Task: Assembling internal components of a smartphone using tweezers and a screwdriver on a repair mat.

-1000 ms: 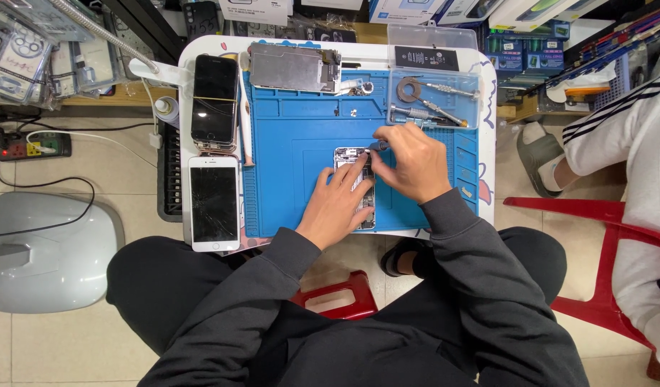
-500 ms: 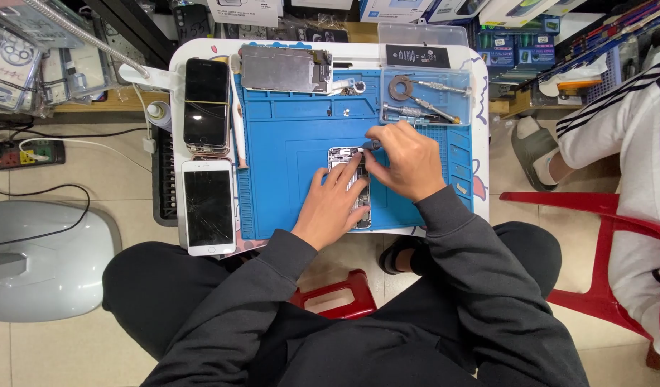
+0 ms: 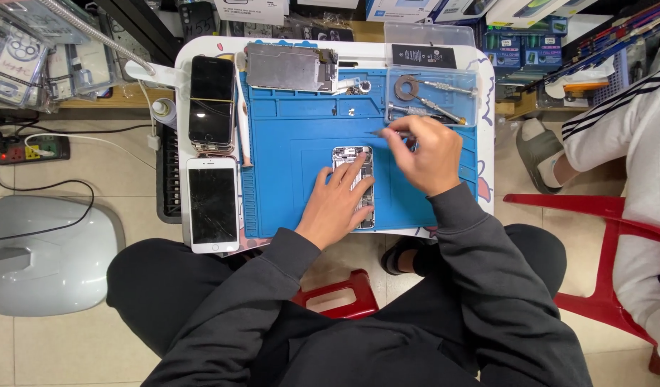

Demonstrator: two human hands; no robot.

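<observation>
Blue mat (image 3: 301, 150): opened phone (image 3: 357, 183) lengthwise, left hand (image 3: 337, 208) steadying.

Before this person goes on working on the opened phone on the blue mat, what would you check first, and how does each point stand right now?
1. Opened phone lies flat on the blue mat: ok.
2. Left hand rests on the phone to steady it: ok.
3. Right hand pinches a thin tool: ok; its kind, cannot tell.
4. Tool tip at the phone: not ok, it is above it, over the mat.
5. Clear tray with spare tools close to the right hand: ok.
6. Loose screws on the mat: cannot tell.
</observation>
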